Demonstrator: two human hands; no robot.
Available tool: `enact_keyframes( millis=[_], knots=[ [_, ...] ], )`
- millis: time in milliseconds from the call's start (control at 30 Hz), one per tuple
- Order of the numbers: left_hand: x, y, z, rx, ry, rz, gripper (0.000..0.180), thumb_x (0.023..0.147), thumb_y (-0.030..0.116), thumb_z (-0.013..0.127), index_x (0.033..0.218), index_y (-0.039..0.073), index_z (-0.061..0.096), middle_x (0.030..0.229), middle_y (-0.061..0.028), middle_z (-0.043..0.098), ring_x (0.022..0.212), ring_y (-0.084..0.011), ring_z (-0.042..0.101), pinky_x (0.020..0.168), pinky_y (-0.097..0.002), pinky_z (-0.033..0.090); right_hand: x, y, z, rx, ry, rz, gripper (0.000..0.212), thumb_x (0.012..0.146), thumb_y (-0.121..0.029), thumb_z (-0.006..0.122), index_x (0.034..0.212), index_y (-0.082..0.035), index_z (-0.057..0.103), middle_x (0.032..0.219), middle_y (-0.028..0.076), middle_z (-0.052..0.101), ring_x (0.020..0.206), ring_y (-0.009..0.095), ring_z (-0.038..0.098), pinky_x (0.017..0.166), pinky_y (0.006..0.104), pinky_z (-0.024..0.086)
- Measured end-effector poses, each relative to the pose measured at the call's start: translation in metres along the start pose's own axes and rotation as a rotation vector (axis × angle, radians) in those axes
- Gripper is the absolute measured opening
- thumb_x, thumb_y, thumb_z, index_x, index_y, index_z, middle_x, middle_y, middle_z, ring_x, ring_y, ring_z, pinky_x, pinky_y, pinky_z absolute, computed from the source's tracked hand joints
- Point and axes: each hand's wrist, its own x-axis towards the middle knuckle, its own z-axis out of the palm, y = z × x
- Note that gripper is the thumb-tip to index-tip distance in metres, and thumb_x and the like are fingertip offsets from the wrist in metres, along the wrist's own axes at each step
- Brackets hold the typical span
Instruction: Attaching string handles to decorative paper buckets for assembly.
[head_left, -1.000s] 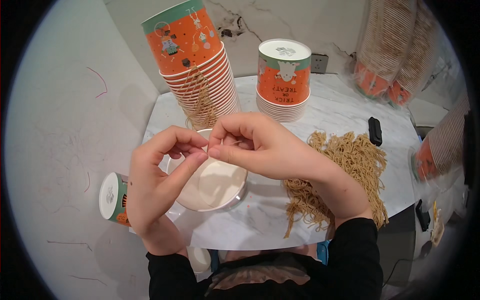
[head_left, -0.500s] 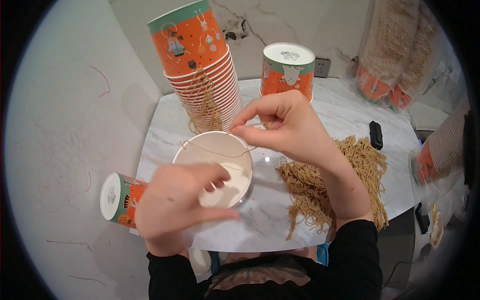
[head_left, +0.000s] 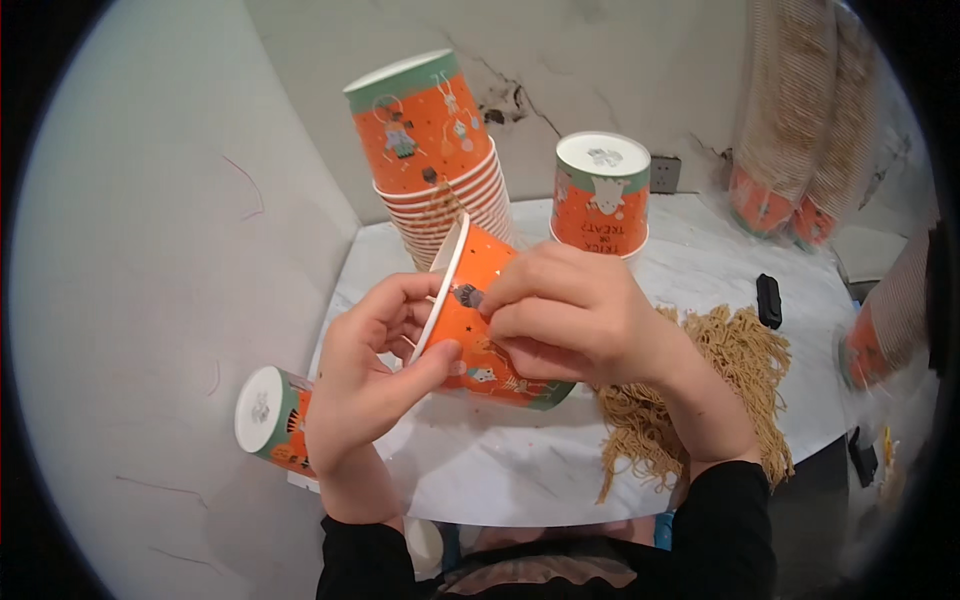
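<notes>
An orange paper bucket (head_left: 495,345) with a green base band and party figures is tilted above the table. My left hand (head_left: 375,365) grips its white rim, thumb on the outer wall and fingers inside. Against the printed side, my right hand (head_left: 575,310) is closed in a pinch; its fingertips hide whatever they hold. To the right of that hand lies a heap of tan cord (head_left: 745,375). Behind the bucket stands a tall stack of nested paper buckets (head_left: 425,125), some tan cord hanging down its front.
An upturned bucket (head_left: 600,205) stands at the back, and another (head_left: 275,420) lies tilted at the left edge. A black clip-like object (head_left: 768,300) rests on the marble-patterned table (head_left: 470,490). Bagged bucket stacks (head_left: 790,120) are at the far right, and a wall socket (head_left: 664,175) is behind.
The bucket has been lifted and tipped onto its side by my left hand. My right hand has come down from over the opening, where it pinched a cord, to the outer wall.
</notes>
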Motion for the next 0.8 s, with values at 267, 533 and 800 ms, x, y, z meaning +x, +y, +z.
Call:
enact_keyframes(
  millis=[267,533,800],
  knots=[
    [-0.006,0.002,0.002,-0.275,-0.047,0.061,0.042,0.09,-0.007,0.065,0.129,-0.009,0.053,0.108,-0.0115,0.068,0.092,-0.01,0.068,0.078,-0.0213,0.059,-0.003,0.002,0.007,-0.25,0.151,-0.274,0.019,0.072,-0.012,0.076,0.089,-0.007,0.071,0.105,0.006,0.072,0.085,0.023,0.069,0.064,0.0313,0.059],
    [-0.003,0.003,0.003,-0.283,-0.031,0.055,0.034,0.09,-0.007,0.065,0.123,-0.009,0.056,0.106,-0.0121,0.069,0.087,-0.0095,0.069,0.076,-0.0206,0.059,-0.001,-0.002,0.008,-0.353,0.178,-0.308,0.018,0.069,-0.012,0.074,0.086,-0.009,0.07,0.106,0.004,0.074,0.085,0.021,0.07,0.065,0.0289,0.059],
    [0.004,-0.007,0.002,-0.307,-0.024,0.089,0.024,0.09,-0.007,0.066,0.113,-0.007,0.061,0.099,-0.0114,0.071,0.081,-0.0105,0.071,0.073,-0.0216,0.06,0.0,-0.004,0.009,-0.375,0.164,-0.271,0.018,0.071,-0.014,0.072,0.087,-0.009,0.065,0.105,0.002,0.071,0.087,0.018,0.069,0.067,0.0291,0.058]
  ],
)
